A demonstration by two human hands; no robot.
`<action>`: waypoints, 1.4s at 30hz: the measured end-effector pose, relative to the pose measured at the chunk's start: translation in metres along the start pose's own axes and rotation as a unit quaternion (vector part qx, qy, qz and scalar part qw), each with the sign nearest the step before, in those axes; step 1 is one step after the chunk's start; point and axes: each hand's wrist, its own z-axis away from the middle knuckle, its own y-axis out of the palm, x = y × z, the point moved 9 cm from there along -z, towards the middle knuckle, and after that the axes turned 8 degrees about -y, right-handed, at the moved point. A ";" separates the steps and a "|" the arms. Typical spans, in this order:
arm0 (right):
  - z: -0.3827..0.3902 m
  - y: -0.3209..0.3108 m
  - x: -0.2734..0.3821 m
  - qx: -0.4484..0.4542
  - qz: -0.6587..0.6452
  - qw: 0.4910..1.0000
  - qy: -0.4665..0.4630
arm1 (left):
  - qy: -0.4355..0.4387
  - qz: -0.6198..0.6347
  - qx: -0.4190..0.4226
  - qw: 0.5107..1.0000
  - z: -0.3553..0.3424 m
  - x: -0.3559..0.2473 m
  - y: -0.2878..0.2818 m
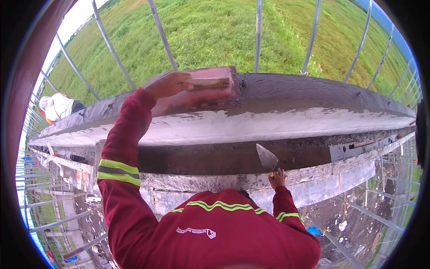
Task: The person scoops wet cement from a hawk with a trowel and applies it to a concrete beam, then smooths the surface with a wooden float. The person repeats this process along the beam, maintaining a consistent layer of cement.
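My left hand (pixel 169 84) grips the wooden handle (pixel 210 83) of a flat float board (pixel 200 101) with reddish, smeared surface, held against the top of the grey plastered ledge (pixel 295 88). My right hand (pixel 277 178) is lower, near the front edge of the trough, holding a pointed steel trowel (pixel 267 157) by its handle, blade angled up over the dark trough floor (pixel 201 159). The white face (pixel 291 121) of the ledge runs behind the trowel, with grey smears along its upper part.
A co-worker in white (pixel 62 107) is at the far left behind the ledge. Vertical metal bars (pixel 257 36) line the far side over grass. A wooden-handled tool (pixel 362 144) lies at the trough's right. Metal poles (pixel 376 215) and debris-strewn ground (pixel 336 224) show below.
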 end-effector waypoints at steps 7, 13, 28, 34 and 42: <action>0.044 -0.003 0.031 -0.114 -0.068 0.991 0.030 | 0.055 0.043 0.004 0.998 -0.030 -0.004 0.016; 0.039 0.005 0.077 -0.117 -0.066 0.991 -0.016 | 0.067 -0.003 -0.032 0.997 -0.030 0.019 0.034; 0.072 0.008 0.081 -0.150 -0.033 0.986 0.063 | -0.147 0.000 -0.017 0.989 0.122 0.208 -0.037; 0.068 -0.005 0.085 -0.209 -0.052 0.976 0.037 | -0.158 0.115 -0.006 0.981 0.124 0.212 -0.030; 0.047 -0.007 0.096 -0.203 -0.068 0.977 0.015 | -0.031 0.072 -0.040 0.996 0.053 0.106 -0.022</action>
